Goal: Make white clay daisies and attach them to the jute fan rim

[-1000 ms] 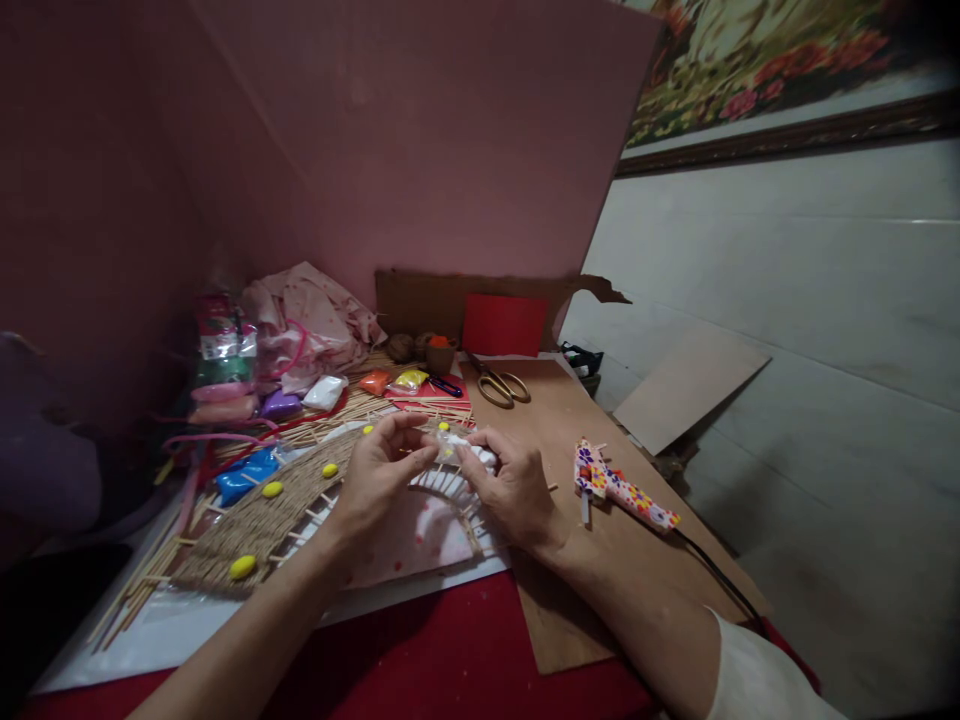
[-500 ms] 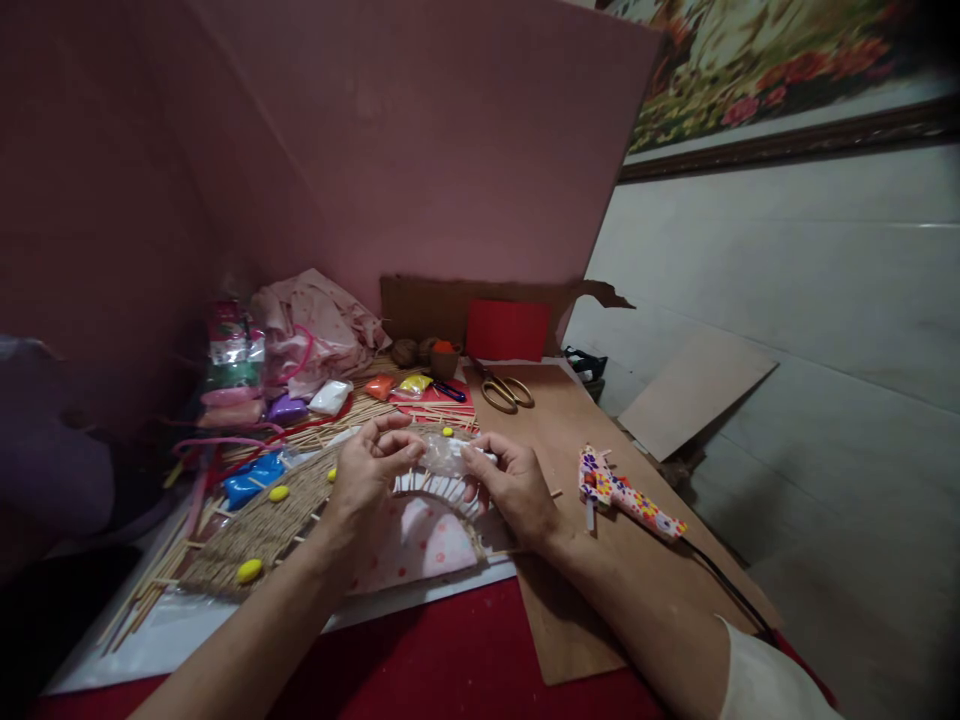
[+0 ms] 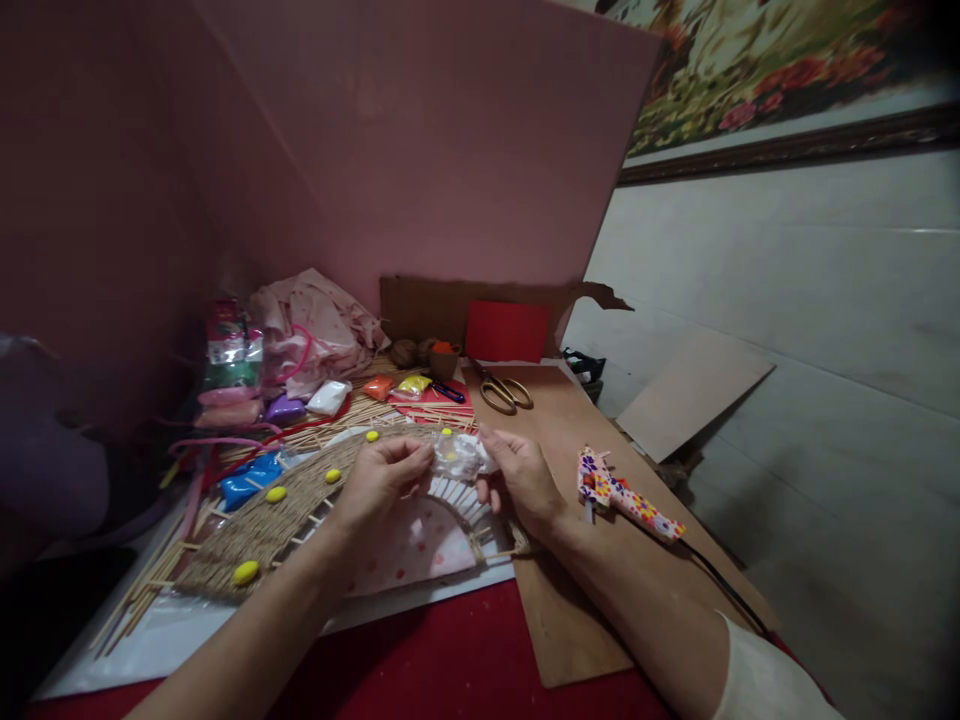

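Note:
My left hand (image 3: 381, 487) pinches one edge of a small clear plastic packet (image 3: 454, 456). On the other side, my right hand (image 3: 527, 486) grips the same packet, near a whitish part of it. Under both hands lies a fan-shaped piece woven from brown twine (image 3: 232, 535) over thin sticks. Several yellow dots (image 3: 246, 572) sit along its band. Its inner half-circle is pale pink fabric with red spots (image 3: 405, 560). The packet hides part of the weave, and my left forearm covers more of it.
To the right, a flower-patterned glue gun (image 3: 630, 500) with a black cord lies on brown cardboard (image 3: 577, 610). Gold-handled scissors (image 3: 505, 393) rest farther back. At left are a blue packet (image 3: 251, 480), a white packet (image 3: 328, 397), loose sticks (image 3: 142, 605) and crumpled pink cloth (image 3: 319, 325).
Both hands have shifted slightly to the right, the left one also a little lower. The packet between them is spread wider, and another yellow dot shows on the weave.

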Tool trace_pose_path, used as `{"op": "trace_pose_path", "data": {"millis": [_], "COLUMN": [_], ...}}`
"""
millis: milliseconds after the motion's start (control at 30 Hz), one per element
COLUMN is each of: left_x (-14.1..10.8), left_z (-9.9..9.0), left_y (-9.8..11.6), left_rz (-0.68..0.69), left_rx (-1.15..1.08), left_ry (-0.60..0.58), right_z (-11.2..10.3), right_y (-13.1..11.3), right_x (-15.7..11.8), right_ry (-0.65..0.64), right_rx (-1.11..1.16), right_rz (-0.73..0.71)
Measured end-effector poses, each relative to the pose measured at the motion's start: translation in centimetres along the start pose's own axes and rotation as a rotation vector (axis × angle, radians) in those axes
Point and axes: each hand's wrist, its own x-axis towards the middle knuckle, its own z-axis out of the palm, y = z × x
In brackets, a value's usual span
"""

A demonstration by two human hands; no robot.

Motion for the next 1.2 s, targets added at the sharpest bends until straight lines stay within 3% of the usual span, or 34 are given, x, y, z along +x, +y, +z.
{"op": "trace_pose_path", "data": {"millis": [67, 167, 233, 333, 500, 667, 1000, 1200], "left_x": [0.1, 0.2, 0.2, 0.0, -0.5, -0.8, -1.0, -0.8], "left_z": [-0.1, -0.1, 0.1, 0.5, 1.0, 1.1, 1.5, 1.3], "left_y": [-0.1, -0.2, -0.2, 0.0, 0.1, -0.2, -0.3, -0.2], "left_rz": [-0.051, -0.103, -0.12, -0.131, -0.138, -0.157, -0.127, -0.102], "left_rx": [-0.079, -0.149, -0.174, -0.231, -0.246, -0.22, -0.204, -0.208], "left_ry": [-0.019, -0.015, -0.006, -0.004, -0.008, -0.102, -0.064, -0.035], "right_z": [-0.1, -0.2, -0.1, 0.0, 0.1, 0.3, 0.4, 0.3], "right_y": [0.0, -0.4, -0.7, -0.9, -0.7, -0.4, -0.5, -0.9], "right_x": [-0.1, -0.5, -1.0, -1.7, -1.7, -1.6, -2.1, -1.7], "right_ry": [0.127, 0.318, 0.355, 0.339, 0.285, 0.202, 0.175, 0.257], "right_rx": [-0.205, -0.535, -0.688, -0.848, -0.914, -0.948, -0.64, -0.571], "right_rz": [-0.144, -0.537, -0.741, -0.865, -0.862, -0.846, -0.894, -0.78]}}
